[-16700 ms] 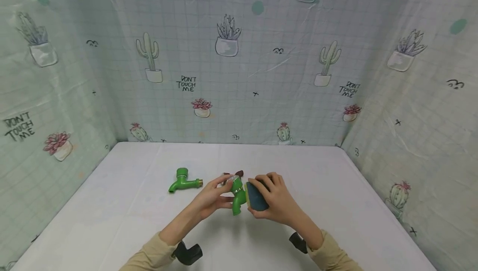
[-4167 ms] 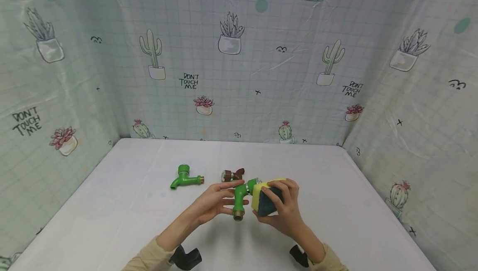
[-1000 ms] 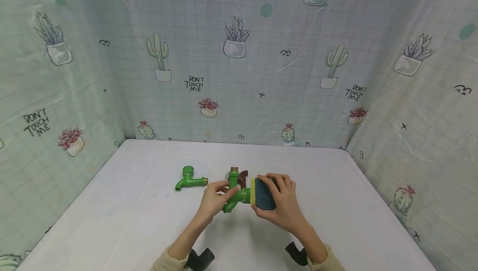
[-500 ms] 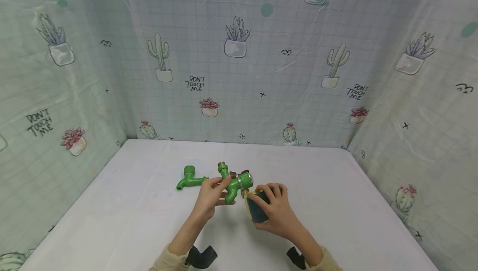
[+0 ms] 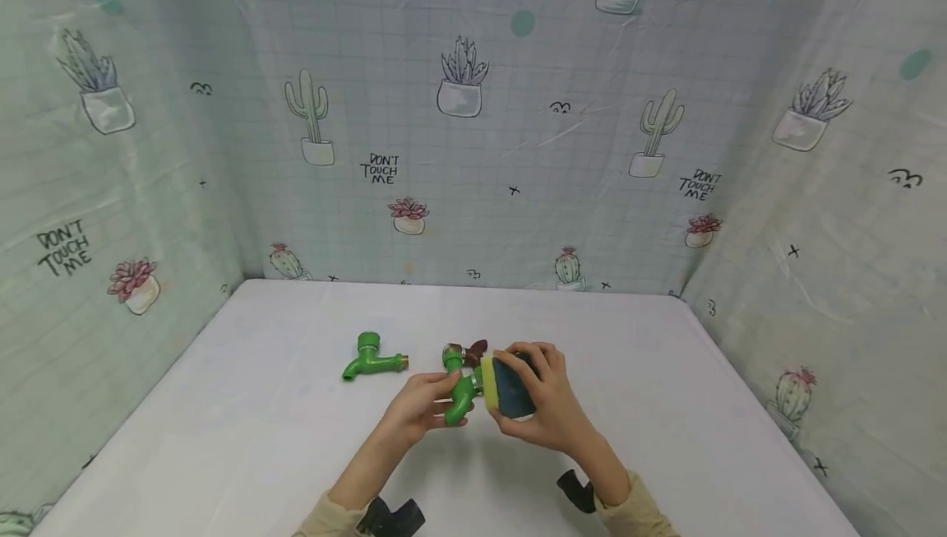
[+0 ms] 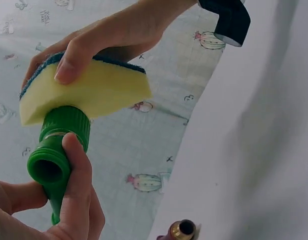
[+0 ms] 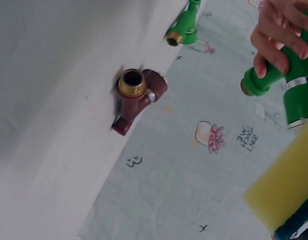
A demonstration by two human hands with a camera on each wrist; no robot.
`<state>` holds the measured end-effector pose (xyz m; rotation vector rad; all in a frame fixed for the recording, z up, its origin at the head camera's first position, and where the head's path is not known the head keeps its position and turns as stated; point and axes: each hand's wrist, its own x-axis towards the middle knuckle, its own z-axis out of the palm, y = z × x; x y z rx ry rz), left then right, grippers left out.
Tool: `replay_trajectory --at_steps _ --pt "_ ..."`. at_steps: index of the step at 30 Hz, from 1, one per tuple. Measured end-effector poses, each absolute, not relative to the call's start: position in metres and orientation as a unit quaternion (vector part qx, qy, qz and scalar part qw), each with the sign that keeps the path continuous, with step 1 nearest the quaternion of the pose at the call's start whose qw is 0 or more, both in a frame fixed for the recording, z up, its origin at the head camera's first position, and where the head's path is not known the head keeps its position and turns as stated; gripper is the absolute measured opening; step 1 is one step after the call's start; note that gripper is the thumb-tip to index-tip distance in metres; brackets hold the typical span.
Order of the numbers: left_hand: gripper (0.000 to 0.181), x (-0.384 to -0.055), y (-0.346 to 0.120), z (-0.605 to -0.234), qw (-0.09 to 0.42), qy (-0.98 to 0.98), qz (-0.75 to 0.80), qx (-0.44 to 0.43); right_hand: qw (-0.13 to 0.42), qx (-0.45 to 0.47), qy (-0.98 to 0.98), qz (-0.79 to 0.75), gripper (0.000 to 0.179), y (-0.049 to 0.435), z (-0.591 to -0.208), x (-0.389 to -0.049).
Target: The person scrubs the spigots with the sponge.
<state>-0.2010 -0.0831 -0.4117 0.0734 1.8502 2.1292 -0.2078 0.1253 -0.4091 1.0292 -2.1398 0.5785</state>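
Note:
My left hand (image 5: 416,407) holds a green faucet (image 5: 460,399) above the table, its fingers and thumb around the body. In my right hand (image 5: 549,399) is a sponge (image 5: 514,387), yellow with a dark blue scouring side. The sponge's yellow face meets the faucet's ribbed knob (image 6: 68,121) in the left wrist view. The faucet's spout opening (image 6: 48,171) faces that camera. A brass threaded end (image 7: 246,89) shows in the right wrist view. Behind the held faucet lies a brown faucet (image 7: 131,105) with a brass end.
A second green faucet (image 5: 373,363) lies on the white table (image 5: 244,430), left of the hands. Cloth walls (image 5: 459,167) printed with cacti stand at the back and sides. Black wrist-mounted pieces (image 5: 399,518) hang below both forearms.
Over the last second my left hand has turned and tilted the green faucet. My right hand dropped the sponge lower, then brought it back up against the knob. The faucets on the table stay put.

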Motion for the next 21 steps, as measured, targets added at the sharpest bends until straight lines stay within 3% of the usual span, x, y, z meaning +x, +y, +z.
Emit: replay_trajectory --at_steps 8,16,21 --pt "0.049 -0.204 -0.089 -0.414 0.185 0.612 0.769 0.018 0.295 0.371 -0.840 0.263 0.061 0.141 -0.419 -0.221" --pt "0.045 -0.204 -0.085 -0.419 0.199 0.607 0.769 0.031 0.245 0.383 -0.822 0.343 0.061 0.126 -0.401 -0.213" --pt "0.050 -0.203 -0.080 -0.418 0.207 0.608 0.765 0.056 0.253 0.403 -0.825 0.306 0.059 0.117 -0.390 -0.206"
